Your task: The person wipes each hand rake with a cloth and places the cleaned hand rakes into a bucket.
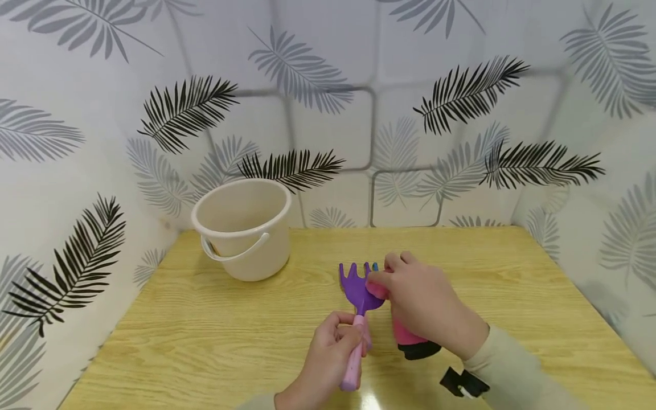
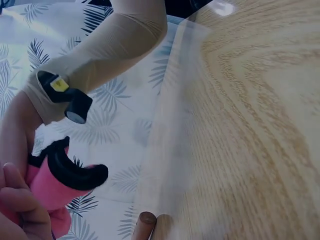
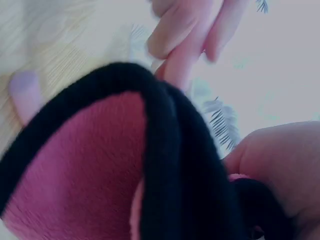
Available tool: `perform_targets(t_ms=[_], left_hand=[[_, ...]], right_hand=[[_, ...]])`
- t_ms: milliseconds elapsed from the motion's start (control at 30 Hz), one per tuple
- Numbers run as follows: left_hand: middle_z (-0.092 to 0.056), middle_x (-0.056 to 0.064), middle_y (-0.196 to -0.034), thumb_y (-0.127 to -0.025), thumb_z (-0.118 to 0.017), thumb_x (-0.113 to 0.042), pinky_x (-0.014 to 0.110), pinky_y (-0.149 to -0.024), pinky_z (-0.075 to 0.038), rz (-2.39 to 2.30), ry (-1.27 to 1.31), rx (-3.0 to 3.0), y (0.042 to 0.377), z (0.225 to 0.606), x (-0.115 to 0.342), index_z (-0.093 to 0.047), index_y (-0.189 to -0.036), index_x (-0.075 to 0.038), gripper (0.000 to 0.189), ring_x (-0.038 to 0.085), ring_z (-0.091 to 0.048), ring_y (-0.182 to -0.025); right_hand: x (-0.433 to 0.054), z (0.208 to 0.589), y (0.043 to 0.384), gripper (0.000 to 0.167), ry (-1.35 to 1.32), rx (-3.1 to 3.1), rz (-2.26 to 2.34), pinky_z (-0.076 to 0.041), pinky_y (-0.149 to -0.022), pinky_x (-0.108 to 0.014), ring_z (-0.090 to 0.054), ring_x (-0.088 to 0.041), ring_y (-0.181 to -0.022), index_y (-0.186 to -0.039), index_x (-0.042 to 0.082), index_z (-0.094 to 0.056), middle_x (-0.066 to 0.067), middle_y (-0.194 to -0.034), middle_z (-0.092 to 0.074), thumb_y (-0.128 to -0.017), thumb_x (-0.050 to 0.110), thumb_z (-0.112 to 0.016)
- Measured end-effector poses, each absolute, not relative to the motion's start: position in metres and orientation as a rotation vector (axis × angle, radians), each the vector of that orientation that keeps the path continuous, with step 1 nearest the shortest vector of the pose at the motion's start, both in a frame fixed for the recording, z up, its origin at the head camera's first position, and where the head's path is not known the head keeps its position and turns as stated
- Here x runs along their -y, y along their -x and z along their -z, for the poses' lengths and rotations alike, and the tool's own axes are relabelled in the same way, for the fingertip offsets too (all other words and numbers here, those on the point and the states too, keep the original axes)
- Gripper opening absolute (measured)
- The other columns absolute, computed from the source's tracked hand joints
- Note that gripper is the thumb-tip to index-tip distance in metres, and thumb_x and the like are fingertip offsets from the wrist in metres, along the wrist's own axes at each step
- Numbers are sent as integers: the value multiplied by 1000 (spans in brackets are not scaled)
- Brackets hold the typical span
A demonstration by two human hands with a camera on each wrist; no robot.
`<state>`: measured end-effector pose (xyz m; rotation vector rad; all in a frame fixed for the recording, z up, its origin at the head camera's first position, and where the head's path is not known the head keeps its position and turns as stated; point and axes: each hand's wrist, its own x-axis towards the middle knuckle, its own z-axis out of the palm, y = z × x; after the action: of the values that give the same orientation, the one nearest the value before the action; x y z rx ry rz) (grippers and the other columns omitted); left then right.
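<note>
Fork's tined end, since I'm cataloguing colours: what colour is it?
Purple; the fork's tined end shows best in the head view.

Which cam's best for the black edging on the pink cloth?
Right wrist: the black edging looms largest there, bordering fuzzy pink cloth, though the frame cuts it off. Left wrist shows it smaller, as a curved band. Head shows just a short strip below the right hand.

Room between bucket (image 1: 261, 259) and fork (image 1: 356, 289); wall (image 1: 405, 199) blocks rear; right grip (image 1: 425, 296) bars fork's right, gap beneath hard to judge.
</note>
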<state>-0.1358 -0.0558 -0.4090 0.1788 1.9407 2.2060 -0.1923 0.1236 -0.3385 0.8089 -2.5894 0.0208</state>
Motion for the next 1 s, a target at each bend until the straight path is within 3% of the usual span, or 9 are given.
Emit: perform_targets(t_ms=[67,267,500,667,900,1000], left_hand=[[-62,3,-77,-101,-53,-15,21,-50,-47,-2203,-180,-1961,136,409,56,-48,-123,7,31,10,-54,-59],[-65,3,-81,-103,-54,-20,22,-51,-49,-2213,-123,-2018,140,408,56,-50,-124,4,32,11,-57,-61],[-62,2,-79,-103,-53,-18,21,-52,-47,-2155,-191,-2035,137,407,57,-50,-122,4,29,10,-55,-62],[-63,3,-79,-103,-54,-18,21,-56,-47,-2126,-220,-2018,133,409,54,-51,-120,4,28,11,-56,-64],[-63,3,-80,-103,-56,-21,20,-59,-47,-2105,-222,-2024,134,410,54,-51,-117,3,29,12,-56,-68],[-63,3,-79,-102,-57,-21,18,-58,-46,-2092,-267,-2018,136,410,53,-51,-117,4,29,11,-56,-67]], right_hand=[[-121,334,184,28,-868,2599,2,-37,-39,-23,-50,-15,-73,-101,31,-77,2,-87,-60,-80,12,-80],[-111,330,168,33,-918,2608,-18,-53,-46,-33,-60,-20,-84,-104,30,-76,-1,-97,-66,-76,11,-79],[-112,333,187,28,-768,2560,9,-39,-37,-24,-51,-17,-74,-106,25,-76,-2,-88,-62,-79,16,-81],[-114,339,198,28,-696,2528,95,-43,-38,-29,-50,-19,-72,-104,24,-76,-4,-85,-60,-78,15,-82],[-102,339,184,37,-897,2503,115,-45,-39,-28,-53,-19,-79,-102,29,-74,-1,-94,-63,-70,11,-81],[-99,337,185,36,-892,2497,106,-48,-41,-29,-54,-19,-79,-104,28,-75,-3,-94,-63,-71,15,-84]])
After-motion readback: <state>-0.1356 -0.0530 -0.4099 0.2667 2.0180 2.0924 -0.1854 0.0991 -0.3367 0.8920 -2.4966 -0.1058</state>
